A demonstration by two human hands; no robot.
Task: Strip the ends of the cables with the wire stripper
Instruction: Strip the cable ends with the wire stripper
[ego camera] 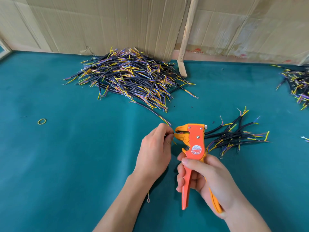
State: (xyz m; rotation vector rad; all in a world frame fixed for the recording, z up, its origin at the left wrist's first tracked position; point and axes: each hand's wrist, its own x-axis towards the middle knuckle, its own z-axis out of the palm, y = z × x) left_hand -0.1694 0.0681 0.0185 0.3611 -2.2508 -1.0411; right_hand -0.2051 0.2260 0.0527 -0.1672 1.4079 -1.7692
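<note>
Two hands work above a teal table [58,164]. Right hand [207,180], at 5 o'clock, grips the stripper [192,148] by its handles, fingers curled round the red one and the thumb laid across the body under the round label; the orange head points toward 9 o'clock. Left hand [155,153], just left of the head, pinches a cable [172,133] between thumb and fingertips, fingers curled, and holds one thin end in the stripper's mouth; a yellow core shows below the fingers. Whether the jaws bite the wire cannot be told.

Large pile [130,76] of black cables with yellow, blue and purple cores lies at 12 o'clock against a cardboard wall [100,22]. From its near edge one long cable [150,111] trails toward the left hand. Small pile [237,136] lies at 3 o'clock, just behind the stripper. Third pile [297,84] sits at 2 o'clock, cut by the frame edge. Wooden stick [185,36] leans on the wall at 1 o'clock. Rubber band [41,121] lies at 9 o'clock, well apart from the hands. Ring terminal [148,200] shows at 6 o'clock, beside the left forearm.
</note>
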